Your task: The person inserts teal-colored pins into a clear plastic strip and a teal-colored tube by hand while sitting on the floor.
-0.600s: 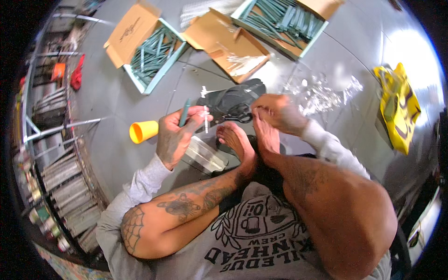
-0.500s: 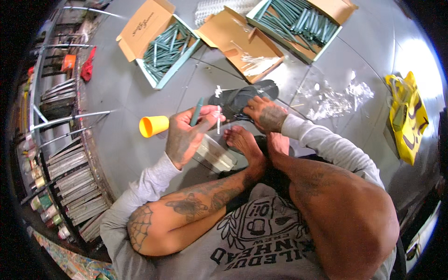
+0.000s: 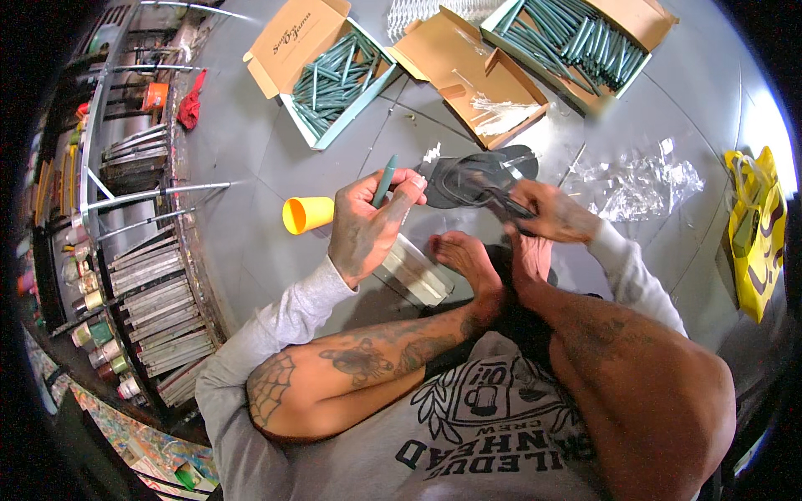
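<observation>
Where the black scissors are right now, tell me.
In the head view, the black scissors are just right of centre, held in the right hand, beside the black flip-flops.

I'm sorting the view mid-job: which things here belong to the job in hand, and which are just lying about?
Likely part of it:
green stick and white strip, left hand
scissors, blurred, right hand
left box and right box of green sticks
brown box of white strips

Probably lying about:
yellow cup
black sandals
crumpled clear plastic
yellow bag

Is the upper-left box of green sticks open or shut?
Open: the box has its brown lid folded back, exposing green sticks.
</observation>
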`<state>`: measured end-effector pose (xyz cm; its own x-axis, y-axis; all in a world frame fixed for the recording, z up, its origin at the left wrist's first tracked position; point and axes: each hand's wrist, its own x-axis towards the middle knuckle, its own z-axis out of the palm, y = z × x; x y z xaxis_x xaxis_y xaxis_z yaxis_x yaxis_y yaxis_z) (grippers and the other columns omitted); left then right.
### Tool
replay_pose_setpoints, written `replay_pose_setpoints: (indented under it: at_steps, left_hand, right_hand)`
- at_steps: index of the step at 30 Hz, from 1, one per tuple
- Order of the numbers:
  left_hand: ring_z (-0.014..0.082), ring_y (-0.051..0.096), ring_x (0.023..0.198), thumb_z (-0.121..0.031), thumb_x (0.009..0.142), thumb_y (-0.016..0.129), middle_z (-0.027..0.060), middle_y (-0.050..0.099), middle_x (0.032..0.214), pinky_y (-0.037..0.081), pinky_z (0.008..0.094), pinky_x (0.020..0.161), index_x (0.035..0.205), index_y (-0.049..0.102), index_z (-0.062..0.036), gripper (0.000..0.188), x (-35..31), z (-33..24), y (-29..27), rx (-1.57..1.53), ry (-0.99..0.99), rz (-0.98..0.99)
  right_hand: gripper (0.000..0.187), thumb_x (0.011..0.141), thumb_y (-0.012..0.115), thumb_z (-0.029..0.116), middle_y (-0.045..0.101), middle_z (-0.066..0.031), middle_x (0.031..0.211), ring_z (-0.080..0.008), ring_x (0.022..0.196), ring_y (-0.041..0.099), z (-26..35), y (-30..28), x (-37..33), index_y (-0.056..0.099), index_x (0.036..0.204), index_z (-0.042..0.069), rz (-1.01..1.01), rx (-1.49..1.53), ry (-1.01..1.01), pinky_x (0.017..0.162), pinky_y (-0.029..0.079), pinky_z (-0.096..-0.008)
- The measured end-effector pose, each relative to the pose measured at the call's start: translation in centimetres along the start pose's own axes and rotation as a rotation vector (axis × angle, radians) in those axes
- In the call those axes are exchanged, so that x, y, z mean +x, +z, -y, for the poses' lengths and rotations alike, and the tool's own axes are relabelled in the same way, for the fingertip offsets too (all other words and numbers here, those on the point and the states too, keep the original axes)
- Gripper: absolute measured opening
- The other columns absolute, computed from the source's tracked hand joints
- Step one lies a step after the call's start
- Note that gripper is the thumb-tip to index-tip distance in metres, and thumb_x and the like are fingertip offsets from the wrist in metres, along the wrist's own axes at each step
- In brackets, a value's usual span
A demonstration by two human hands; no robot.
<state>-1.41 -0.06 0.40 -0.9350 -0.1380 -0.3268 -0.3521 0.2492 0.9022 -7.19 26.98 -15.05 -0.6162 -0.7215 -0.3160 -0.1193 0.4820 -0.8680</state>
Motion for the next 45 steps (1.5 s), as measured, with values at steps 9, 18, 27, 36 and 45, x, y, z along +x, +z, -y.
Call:
replay_pose_setpoints:
  at_steps: [9,18,27,36,45]
  left_hand:
    - [0.0106,0.063,0.084,-0.019,0.092,0.073,0.0062,0.070,0.092,0.050,0.0253,0.080,0.107,0.071,0.0067,0.030,0.7,2.4,0.4,-0.071,-0.102,-0.001]
    - [0.0109,0.062,0.084,-0.022,0.088,0.073,0.0063,0.070,0.089,0.047,0.0257,0.084,0.104,0.073,0.0016,0.029,0.5,3.1,0.3,-0.073,-0.176,0.165]
    - [0.0118,0.062,0.083,-0.023,0.087,0.074,0.0067,0.070,0.089,0.047,0.0264,0.082,0.103,0.072,0.0035,0.031,0.5,2.9,0.9,-0.093,-0.175,0.145]
    - [0.0109,0.061,0.086,-0.017,0.090,0.073,0.0070,0.069,0.092,0.048,0.0264,0.082,0.094,0.070,0.0050,0.023,0.4,2.0,1.2,-0.047,-0.207,0.156]
    - [0.0093,0.061,0.080,-0.022,0.090,0.072,0.0055,0.070,0.084,0.047,0.0244,0.078,0.096,0.073,0.0036,0.026,0.3,4.7,0.7,-0.017,-0.245,0.132]
  right_hand:
    - [0.101,0.073,0.079,0.067,0.054,-0.0157,0.131,-0.0286,0.127,0.049,-0.6,-0.1,-9.2,0.044,0.140,0.000,0.281,0.656,0.017,0.107,0.039,-0.0436]
    - [0.100,0.075,0.081,0.060,0.056,-0.0167,0.129,-0.0290,0.120,0.052,-1.0,0.9,-7.8,0.041,0.141,-0.003,0.293,0.589,-0.062,0.104,0.040,-0.0425]
    - [0.079,0.066,0.082,0.065,0.053,-0.0030,0.090,-0.0138,0.082,0.050,0.9,2.2,-6.8,0.054,0.105,0.002,0.153,0.671,-0.133,0.074,0.040,-0.0302]
    - [0.077,0.066,0.085,0.063,0.054,-0.0021,0.084,-0.0135,0.080,0.050,1.5,1.9,-6.8,0.055,0.101,0.002,0.148,0.715,-0.111,0.072,0.039,-0.0292]
    - [0.056,0.077,0.082,0.039,0.061,-0.0125,0.087,-0.0256,0.075,0.060,-3.4,4.8,-6.4,0.054,0.108,0.002,-0.119,0.201,-0.117,0.068,0.045,-0.0370]
